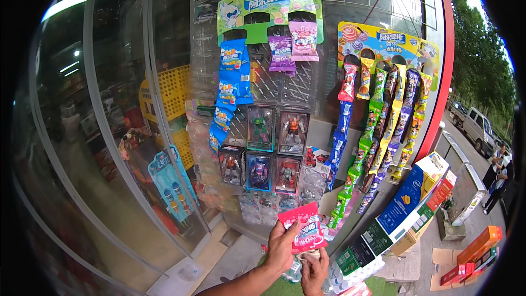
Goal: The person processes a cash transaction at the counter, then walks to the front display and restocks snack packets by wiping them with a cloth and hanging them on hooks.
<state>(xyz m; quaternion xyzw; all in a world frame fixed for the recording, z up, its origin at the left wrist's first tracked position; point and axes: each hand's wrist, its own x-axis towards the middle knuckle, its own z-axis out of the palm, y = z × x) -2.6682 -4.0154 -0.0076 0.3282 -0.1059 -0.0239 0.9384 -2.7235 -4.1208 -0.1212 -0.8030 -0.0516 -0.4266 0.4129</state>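
My left hand point(283, 240) holds a pink candy packet point(306, 230) by its left side, thumb on the front. My right hand point(314, 271) is just below it, fingers at the packet's bottom edge around something small and pale that I cannot make out. Ahead hangs a green cardboard display hanger point(269, 2) with a strip of blue packets point(233, 55), purple packets point(282, 53) and a light pink packet point(304, 41). To its right, a yellow-topped display card point(388, 39) carries long strips of wrapped sweets point(363, 144). Boxed toy robots point(260, 128) hang below the green hanger.
Glass door panels point(119, 90) with metal frames stand on the left. Stacked cartons point(400, 201) and plastic-wrapped bottles point(370, 273) are at the lower right, with orange and red boxes point(478, 246) farther out. Two people point(498, 176) stand beside parked vehicles point(476, 127).
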